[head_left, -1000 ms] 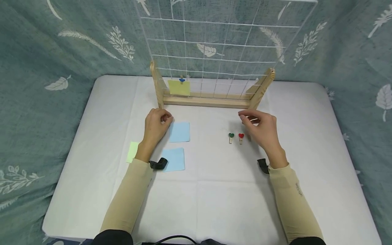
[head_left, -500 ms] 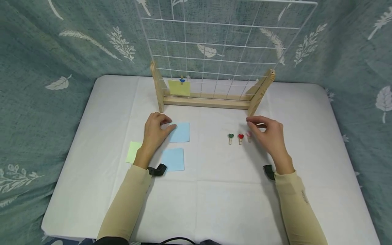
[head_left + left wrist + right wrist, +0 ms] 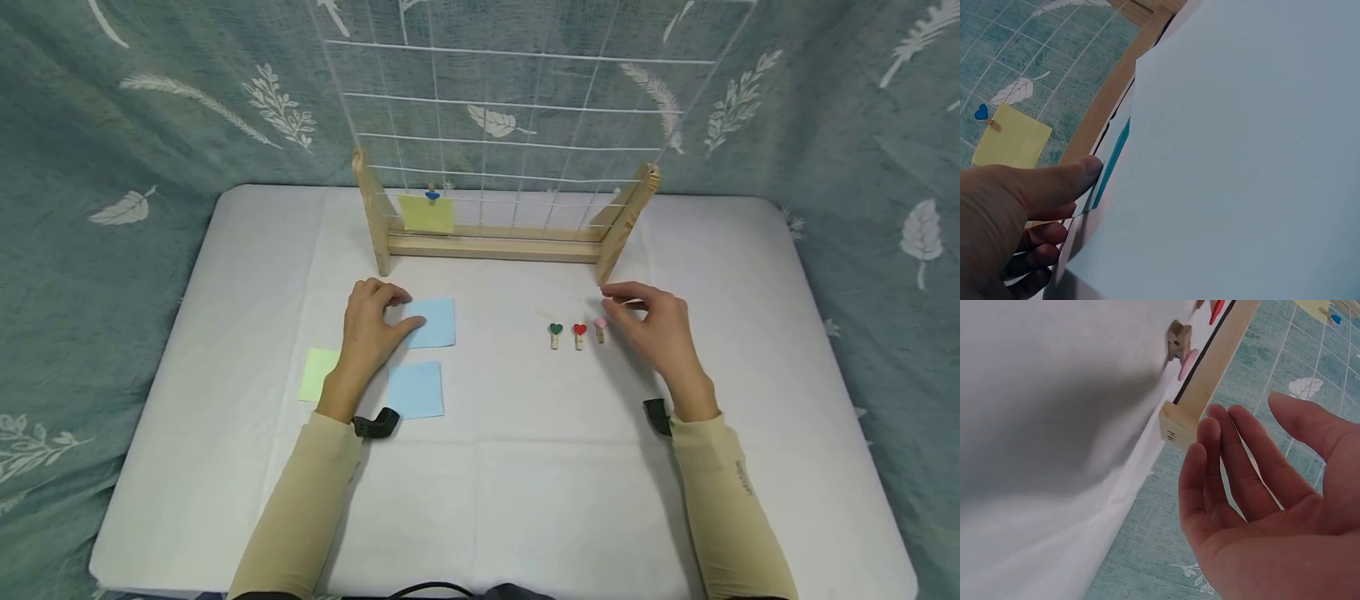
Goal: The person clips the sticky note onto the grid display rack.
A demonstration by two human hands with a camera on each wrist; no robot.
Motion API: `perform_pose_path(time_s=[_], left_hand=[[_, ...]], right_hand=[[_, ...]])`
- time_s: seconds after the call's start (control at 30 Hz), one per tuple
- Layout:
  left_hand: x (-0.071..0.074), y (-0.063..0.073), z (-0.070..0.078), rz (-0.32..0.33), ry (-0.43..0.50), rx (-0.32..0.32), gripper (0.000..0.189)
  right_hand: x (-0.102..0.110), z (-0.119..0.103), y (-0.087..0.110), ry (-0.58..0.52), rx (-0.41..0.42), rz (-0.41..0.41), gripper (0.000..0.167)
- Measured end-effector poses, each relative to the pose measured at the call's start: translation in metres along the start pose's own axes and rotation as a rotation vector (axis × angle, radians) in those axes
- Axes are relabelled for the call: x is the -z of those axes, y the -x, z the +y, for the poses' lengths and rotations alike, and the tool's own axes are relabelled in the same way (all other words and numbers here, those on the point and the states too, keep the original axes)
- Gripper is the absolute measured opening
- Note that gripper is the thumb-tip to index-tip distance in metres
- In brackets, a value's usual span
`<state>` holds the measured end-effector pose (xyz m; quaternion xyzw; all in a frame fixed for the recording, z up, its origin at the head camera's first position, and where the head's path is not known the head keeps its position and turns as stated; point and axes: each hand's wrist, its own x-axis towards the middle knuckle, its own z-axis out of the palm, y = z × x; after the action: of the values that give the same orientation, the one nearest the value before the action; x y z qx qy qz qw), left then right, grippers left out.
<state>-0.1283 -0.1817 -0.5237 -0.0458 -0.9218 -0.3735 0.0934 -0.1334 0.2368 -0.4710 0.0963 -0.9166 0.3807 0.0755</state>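
My left hand (image 3: 371,329) is at the left edge of the upper blue sticky note (image 3: 438,323), thumb and index finger apart over it. In the left wrist view, the thumb (image 3: 1075,178) overlaps the note's edge. My right hand (image 3: 656,321) hovers with loosely bent fingers and nothing in it, the palm bare in the right wrist view. Just left of it lies a small clothespin with a pink heart (image 3: 601,327), beside a red-heart clothespin (image 3: 579,335) and a green-heart clothespin (image 3: 555,335). Below the upper note is another blue sticky note (image 3: 417,390).
Behind the hands stands a white wire grid (image 3: 510,144) on a wooden base (image 3: 495,247). A yellow sticky note (image 3: 427,216) hangs from it by a blue-heart clothespin (image 3: 432,195). A pale green sticky note (image 3: 318,373) lies left of my left forearm on the white table (image 3: 540,517).
My left hand has come down a little onto the upper blue note, its thumb and index finger spreading. My right hand has moved right and back, uncovering the pink-heart clothespin. The head view shifts slightly.
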Motion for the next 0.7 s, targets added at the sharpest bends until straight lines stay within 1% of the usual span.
perform_pose_path(time_s=[0.1,0.2,0.3,0.47,0.53,0.7], left_hand=[[0.0,-0.001,0.0,-0.002,0.002,-0.006,0.038],[0.0,-0.001,-0.001,0.008,0.01,-0.006,0.037],[0.001,-0.001,-0.003,0.024,0.032,0.014,0.034],[-0.001,0.001,-0.007,0.038,0.092,0.052,0.025],[-0.002,0.001,-0.007,0.04,0.109,0.055,0.022],[-0.003,0.001,-0.004,0.038,0.146,0.052,0.017]], right_hand=[[0.0,0.002,0.004,-0.003,-0.021,-0.017,0.022],[0.0,0.004,0.009,-0.003,-0.044,-0.039,0.024],[-0.001,0.006,0.011,-0.004,-0.066,-0.068,0.026],[-0.006,0.01,0.013,-0.01,-0.086,-0.137,0.029],[-0.007,0.012,0.014,-0.004,-0.087,-0.161,0.029],[-0.009,0.015,0.015,0.017,-0.081,-0.166,0.028]])
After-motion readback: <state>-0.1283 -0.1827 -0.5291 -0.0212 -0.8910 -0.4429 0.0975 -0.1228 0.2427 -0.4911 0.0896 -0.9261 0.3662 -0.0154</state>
